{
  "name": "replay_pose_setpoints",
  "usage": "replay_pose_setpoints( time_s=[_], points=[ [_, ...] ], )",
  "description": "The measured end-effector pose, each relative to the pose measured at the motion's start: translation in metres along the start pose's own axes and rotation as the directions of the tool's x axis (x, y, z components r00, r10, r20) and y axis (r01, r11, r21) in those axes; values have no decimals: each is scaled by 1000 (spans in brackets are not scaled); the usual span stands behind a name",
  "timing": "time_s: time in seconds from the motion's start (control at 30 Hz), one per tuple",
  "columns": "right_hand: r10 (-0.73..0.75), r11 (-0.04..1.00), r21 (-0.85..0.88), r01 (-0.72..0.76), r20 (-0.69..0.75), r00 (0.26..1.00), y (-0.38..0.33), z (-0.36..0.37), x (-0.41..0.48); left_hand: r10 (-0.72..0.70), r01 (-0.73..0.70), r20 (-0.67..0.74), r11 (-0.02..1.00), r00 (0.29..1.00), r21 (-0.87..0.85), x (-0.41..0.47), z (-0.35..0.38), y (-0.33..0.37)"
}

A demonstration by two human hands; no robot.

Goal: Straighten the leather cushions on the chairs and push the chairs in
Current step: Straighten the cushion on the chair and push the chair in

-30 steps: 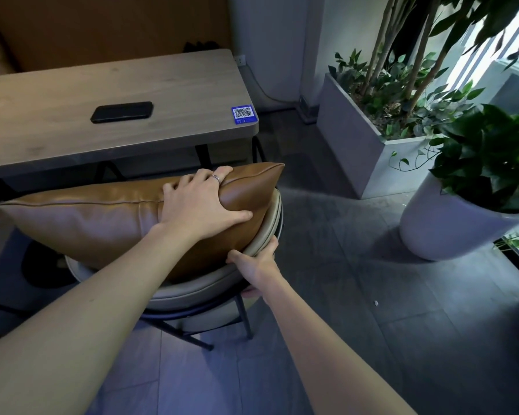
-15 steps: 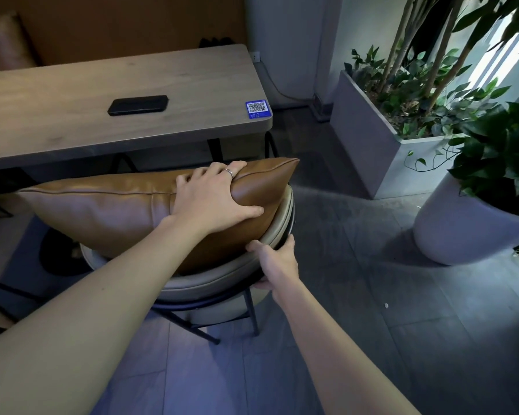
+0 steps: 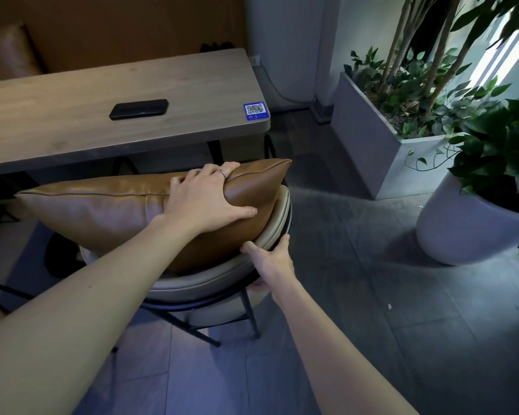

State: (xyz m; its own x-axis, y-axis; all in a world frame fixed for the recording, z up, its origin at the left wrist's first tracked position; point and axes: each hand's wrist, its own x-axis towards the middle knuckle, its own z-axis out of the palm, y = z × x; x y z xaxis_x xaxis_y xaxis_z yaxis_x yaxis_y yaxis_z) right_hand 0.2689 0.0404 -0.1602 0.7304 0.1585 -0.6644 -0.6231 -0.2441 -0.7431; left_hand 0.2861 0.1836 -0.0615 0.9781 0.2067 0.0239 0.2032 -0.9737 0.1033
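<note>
A tan leather cushion (image 3: 102,211) stands on edge inside a beige chair (image 3: 210,283) with black metal legs, leaning against the curved backrest. My left hand (image 3: 206,199) grips the cushion's top edge near its right corner, thumb on the near face, a ring on one finger. My right hand (image 3: 271,260) holds the right side of the chair's backrest rim, fingers wrapped under it. The chair stands in front of a wooden table (image 3: 57,127), its seat hidden by the cushion.
A black phone (image 3: 138,109) and a blue QR sticker (image 3: 255,110) lie on the table. A rectangular grey planter (image 3: 369,145) and a round white pot (image 3: 468,229) with leafy plants stand on the tiled floor to the right. Another tan cushion (image 3: 3,55) shows at far left.
The chair with the cushion has shifted right and closer to the table. My right hand moved up along the backrest rim and gripped it. My left hand keeps its hold.
</note>
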Motion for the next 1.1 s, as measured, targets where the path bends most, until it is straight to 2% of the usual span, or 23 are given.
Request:
replay_pose_setpoints(
  time_s=[0.27,0.4,0.53,0.67,0.83,0.97,1.1],
  points=[
    [27,997,-77,-19,108,994,-1,-12,9,14,-15,-45,1000,999,-10,-2,4,-2],
    [-64,962,-262,82,73,995,-11,-19,-2,29,-28,-44,999,999,36,-18,-3,-7],
    [-201,773,-608,183,39,979,-42,-31,-30,37,-36,-15,997,999,72,-40,-26,-21],
    [-356,560,-782,274,72,932,-84,-25,-72,1,2,-41,998,999,70,-62,-68,-38],
    [-609,336,-832,443,167,775,-145,19,-155,-66,80,-154,993,986,84,-100,-141,-73],
    [-772,95,-841,533,276,572,-184,75,-237,-89,134,-317,983,944,123,-146,-213,-109],
    [-875,-109,-810,577,354,331,-211,142,-331,-127,221,-432,960,893,173,-212,-293,-156]
  ],
)
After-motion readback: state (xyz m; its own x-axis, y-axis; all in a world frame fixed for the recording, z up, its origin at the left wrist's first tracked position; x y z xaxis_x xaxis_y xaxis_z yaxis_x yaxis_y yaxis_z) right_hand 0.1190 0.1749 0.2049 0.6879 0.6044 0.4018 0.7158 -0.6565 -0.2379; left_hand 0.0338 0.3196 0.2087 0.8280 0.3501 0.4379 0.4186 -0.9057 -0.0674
